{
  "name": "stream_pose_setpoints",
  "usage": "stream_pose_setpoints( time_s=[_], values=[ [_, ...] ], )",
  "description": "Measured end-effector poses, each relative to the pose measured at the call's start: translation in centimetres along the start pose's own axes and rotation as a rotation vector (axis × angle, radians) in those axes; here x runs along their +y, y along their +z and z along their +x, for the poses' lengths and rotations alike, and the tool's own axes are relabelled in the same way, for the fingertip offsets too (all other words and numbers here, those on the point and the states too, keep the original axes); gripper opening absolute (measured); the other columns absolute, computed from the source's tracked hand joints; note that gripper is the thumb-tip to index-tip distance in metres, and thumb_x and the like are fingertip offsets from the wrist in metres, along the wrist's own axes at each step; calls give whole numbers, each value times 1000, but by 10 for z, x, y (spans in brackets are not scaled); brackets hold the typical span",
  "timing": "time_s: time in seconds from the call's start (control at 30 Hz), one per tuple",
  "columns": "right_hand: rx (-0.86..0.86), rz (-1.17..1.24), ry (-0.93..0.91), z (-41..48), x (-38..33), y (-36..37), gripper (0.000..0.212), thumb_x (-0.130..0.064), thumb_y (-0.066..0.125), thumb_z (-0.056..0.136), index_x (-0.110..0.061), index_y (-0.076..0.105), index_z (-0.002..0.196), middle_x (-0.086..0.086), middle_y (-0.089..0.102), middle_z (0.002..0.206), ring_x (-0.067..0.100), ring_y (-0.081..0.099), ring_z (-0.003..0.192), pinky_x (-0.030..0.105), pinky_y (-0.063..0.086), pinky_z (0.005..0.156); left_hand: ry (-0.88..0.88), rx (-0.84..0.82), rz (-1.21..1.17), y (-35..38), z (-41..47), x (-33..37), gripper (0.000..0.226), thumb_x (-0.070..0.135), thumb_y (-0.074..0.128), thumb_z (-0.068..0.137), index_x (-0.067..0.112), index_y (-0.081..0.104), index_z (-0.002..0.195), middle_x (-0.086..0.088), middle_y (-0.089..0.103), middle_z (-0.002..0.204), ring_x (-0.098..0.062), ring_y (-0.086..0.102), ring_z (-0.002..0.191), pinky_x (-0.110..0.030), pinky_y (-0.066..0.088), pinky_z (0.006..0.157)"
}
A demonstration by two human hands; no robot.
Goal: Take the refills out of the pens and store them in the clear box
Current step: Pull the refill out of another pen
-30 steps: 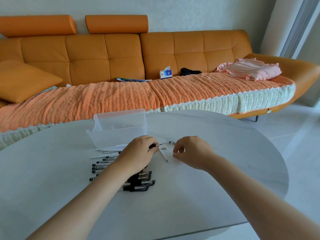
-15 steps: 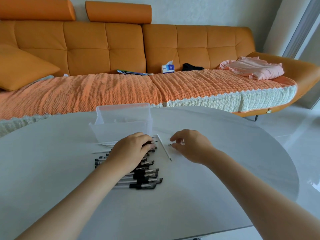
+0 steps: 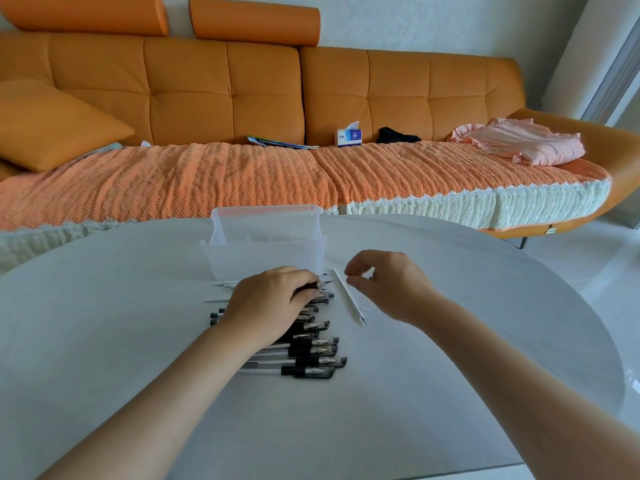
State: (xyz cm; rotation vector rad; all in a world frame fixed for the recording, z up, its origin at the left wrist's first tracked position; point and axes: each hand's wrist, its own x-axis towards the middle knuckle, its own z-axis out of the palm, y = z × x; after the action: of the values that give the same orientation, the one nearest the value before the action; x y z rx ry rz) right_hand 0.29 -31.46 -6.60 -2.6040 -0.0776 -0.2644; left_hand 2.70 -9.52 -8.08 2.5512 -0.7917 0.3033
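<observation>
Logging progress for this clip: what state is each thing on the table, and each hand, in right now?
clear box: lid open, standing on the table.
loose refill: lying flat, outside the box.
pens: piled flat, partly under the left hand.
left hand: grips one of the pens.
right hand: fingers curled; contents too small to tell.

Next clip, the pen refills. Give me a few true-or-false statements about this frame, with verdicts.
1. A thin white refill lies on the round white table between the hands. True.
2. The clear plastic box stands right of the right hand. False: it stands beyond the left hand.
3. The left hand's fingers curl round a black-gripped pen above the pen pile. True.
4. The right hand holds the white refill. False: it lies flat on the table, not gripped.
</observation>
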Motion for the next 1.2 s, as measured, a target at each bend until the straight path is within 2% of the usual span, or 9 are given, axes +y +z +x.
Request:
stream_pose_setpoints(
  time_s=[0.13,0.23,0.4,0.5,0.67,0.8,0.97,1.13,1.2],
  values=[
    [-11,164,-61,-8,-15,-4,11,-26,73,86,-35,66,85,-35,59,65,-3,54,54,9,36,52,15,30,-19,-2,-1,2,22,46,52,96,40,65,112,17,61,90,-7,58,84,-23,41,61],
    [-11,189,-70,-11,-20,-2,10,-22,74,87,-30,67,86,-41,53,58,-3,52,50,7,35,50,23,15,-34,-2,-1,3,22,43,52,97,39,65,113,16,60,90,-7,56,84,-20,39,60],
    [-13,245,-64,-10,-22,-3,9,-21,74,86,-27,68,86,-37,55,55,-1,52,46,7,35,48,17,10,-44,-4,-4,0,23,44,51,96,37,65,114,15,61,91,-7,57,83,-26,46,65],
    [-36,243,-68,-10,-24,-2,8,-23,75,86,-28,69,86,-36,54,54,-1,51,46,7,35,48,19,10,-53,-4,-4,-1,23,43,52,96,36,65,114,16,60,89,-6,56,81,-24,44,63],
    [-38,262,-73,-10,-26,4,9,-29,78,83,-33,70,82,-25,65,71,2,52,49,10,38,49,39,-31,-62,-4,-4,2,20,42,55,95,36,66,110,16,61,90,-8,58,82,-25,44,63],
    [-71,261,-90,-11,-26,7,10,-28,77,84,-33,70,82,-30,63,68,5,52,46,11,37,47,-1,-99,-125,-5,-3,3,22,40,56,94,36,58,116,16,59,94,-2,54,72,-19,39,62],
    [-70,228,-63,-12,-26,7,12,-22,78,83,-31,70,85,-36,57,57,3,51,47,10,36,48,-53,-125,-230,-8,-3,1,9,37,60,93,29,60,98,14,61,89,-2,57,82,-26,47,70],
    [-107,233,-75,-14,-25,6,5,-31,74,87,-32,70,84,-33,59,60,5,51,48,13,36,49,3,-90,-97,-9,-5,1,11,41,55,95,34,63,99,16,63,84,-6,57,79,-28,47,67],
    [-109,202,-74,-14,-24,7,8,-36,69,90,-35,69,82,-27,61,63,-1,54,54,14,35,53,14,-76,-81,-10,-6,0,12,43,55,95,36,64,99,16,65,86,-6,58,80,-28,48,68]
  ],
)
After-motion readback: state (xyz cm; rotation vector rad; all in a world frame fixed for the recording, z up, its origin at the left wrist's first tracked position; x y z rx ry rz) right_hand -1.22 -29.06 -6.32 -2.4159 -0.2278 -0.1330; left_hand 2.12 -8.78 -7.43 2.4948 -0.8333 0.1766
